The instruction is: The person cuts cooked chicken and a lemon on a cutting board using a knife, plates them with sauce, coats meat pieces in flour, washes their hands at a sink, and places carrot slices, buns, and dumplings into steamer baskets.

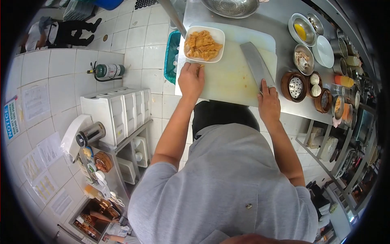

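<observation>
A broad-bladed cleaver lies nearly flat over the right part of the cutting board, its tip pointing away from me. My right hand is closed around its handle at the board's near right edge. At the board's left edge my left hand has its fingers curled together. A small yellowish bit shows by those fingertips, too small to name. Just beyond that hand stands a white square bowl, heaped with orange-brown pieces of food.
On the right of the steel counter are metal bowls, a white bowl and bamboo steamers. A colander is at the far edge. A teal bin stands left of the counter. Another person is at far left.
</observation>
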The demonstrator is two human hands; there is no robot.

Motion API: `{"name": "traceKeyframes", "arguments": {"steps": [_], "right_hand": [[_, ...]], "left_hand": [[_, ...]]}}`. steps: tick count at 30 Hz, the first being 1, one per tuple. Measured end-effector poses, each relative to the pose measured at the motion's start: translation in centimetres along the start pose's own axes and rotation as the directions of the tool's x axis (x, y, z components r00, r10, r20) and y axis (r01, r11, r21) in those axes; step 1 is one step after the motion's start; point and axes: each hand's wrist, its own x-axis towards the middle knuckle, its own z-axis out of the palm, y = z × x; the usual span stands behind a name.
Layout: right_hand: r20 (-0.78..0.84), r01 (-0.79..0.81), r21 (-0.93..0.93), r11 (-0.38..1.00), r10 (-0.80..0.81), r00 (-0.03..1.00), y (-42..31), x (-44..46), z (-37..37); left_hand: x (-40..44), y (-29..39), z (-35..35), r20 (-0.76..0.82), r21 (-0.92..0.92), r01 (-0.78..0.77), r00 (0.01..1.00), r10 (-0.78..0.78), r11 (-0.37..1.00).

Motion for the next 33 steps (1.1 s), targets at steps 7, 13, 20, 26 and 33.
{"name": "traceKeyframes", "arguments": {"steps": [7,13,20,26,33], "right_hand": [[-0.091,0.226,0.213,0.951,-0.211,0.973,2.3,-1.6,-8.2],[-0.754,0.141,-0.091,0.986,-0.16,0.637,10.8,-1.4,-31.7],[-0.842,-0.234,0.173,0.957,0.267,0.469,38.1,4.8,-47.9],[-0.7,0.242,0.35,0.905,0.081,0.71,41.7,10.7,-52.0],[-0.625,0.116,0.082,0.99,-0.04,0.78,41.8,15.0,-54.0]], "left_hand": [[3.3,-9.4,-6.5,-0.2,0.088,0.216,0.96,-0.195,0.973],[6.0,-12.9,-5.5,-0.01,0.142,0.163,0.987,-0.163,0.976],[-4.5,-1.8,-4.3,-0.116,0.293,0.066,0.993,-0.033,0.954],[-13.5,7.2,2.0,0.066,0.619,0.008,0.996,-0.062,0.785],[-13.5,12.2,2.3,0.16,0.754,0.102,0.93,-0.332,0.649]]}}
